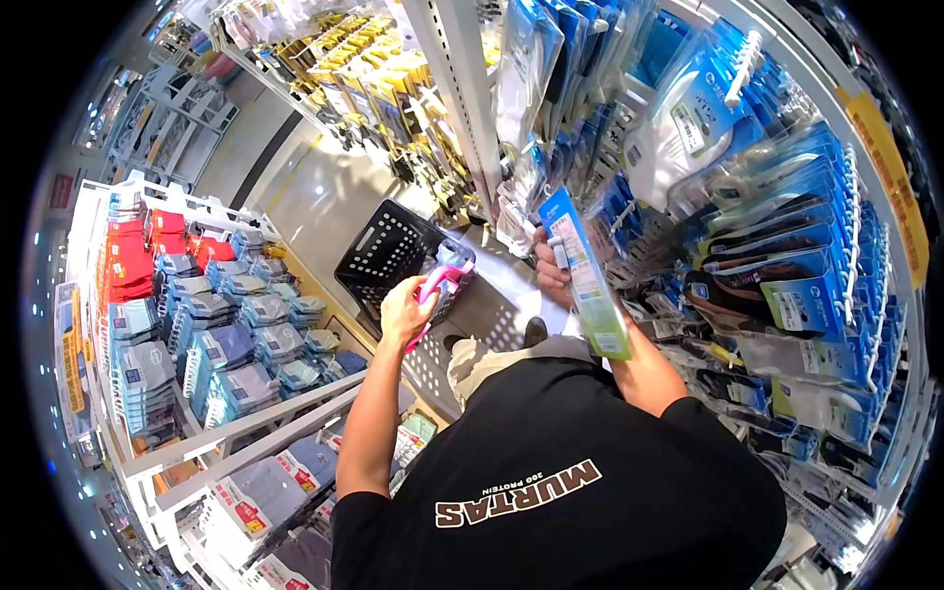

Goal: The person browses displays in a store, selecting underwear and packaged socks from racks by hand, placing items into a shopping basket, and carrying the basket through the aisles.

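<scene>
My left hand point(401, 313) is closed around the pink handle point(431, 282) of a black shopping basket point(379, 246). The basket has perforated sides and hangs low over the floor, tilted; something pale lies partly visible inside it. On the other side, my right hand point(553, 270) grips a flat blue-and-green package point(582, 270) by its edge. Printed text and a white label show on the package, which is held upright close to the right-hand rack. Its contents cannot be made out.
Blue hanging packages point(708, 108) crowd the hooks of the right-hand rack. To the left, a low display point(231, 344) holds folded grey-blue and red packets. Yellow-carded goods point(379, 74) hang ahead beside a white post point(452, 88). A tiled aisle point(324, 192) runs between the shelves.
</scene>
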A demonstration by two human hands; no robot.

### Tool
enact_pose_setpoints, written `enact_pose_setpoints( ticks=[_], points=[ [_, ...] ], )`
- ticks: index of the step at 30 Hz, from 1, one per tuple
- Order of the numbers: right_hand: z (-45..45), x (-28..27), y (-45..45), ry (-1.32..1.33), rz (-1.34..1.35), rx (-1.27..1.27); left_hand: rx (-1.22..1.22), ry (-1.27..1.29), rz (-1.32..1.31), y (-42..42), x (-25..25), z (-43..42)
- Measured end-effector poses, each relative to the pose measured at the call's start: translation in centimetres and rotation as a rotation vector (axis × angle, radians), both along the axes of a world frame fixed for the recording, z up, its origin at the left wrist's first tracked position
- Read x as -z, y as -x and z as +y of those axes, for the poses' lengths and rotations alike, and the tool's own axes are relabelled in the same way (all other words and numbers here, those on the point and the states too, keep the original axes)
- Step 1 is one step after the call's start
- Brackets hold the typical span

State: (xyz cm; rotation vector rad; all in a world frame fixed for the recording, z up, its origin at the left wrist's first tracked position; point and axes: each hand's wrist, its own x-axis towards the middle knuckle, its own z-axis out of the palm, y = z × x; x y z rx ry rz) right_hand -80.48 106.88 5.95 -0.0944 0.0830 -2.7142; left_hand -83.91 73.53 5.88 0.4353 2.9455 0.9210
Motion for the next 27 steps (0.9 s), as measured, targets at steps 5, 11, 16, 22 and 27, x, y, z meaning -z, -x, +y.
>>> enact_pose_setpoints(
  ticks=[5,11,16,22,27],
  points=[
    [0.6,-4.5,0.9,-0.787,-0.429,0.267,-0.023,0.021,-0.001,-0.2,0.4,-0.1],
    [1.0,-1.5,3.5,-1.484,0.073,0.956,-0.044,0.064,-0.092,-0.7,-0.4,0.4],
    [-1.1,-5.1,4.7,-1.725,0.048,1.072,-0.072,0.025,-0.069,-1.0,-1.0,1.0],
    [-1.4,-4.0,6.0,-1.93,-0.001,0.936,-0.079,0.04,-0.062,-0.9,-0.7,0.9],
    [-1.5,-1.9,5.7,-1.855,0.068,0.937,-0.077,0.043,-0.06,-0.7,-0.7,0.7]
  ],
)
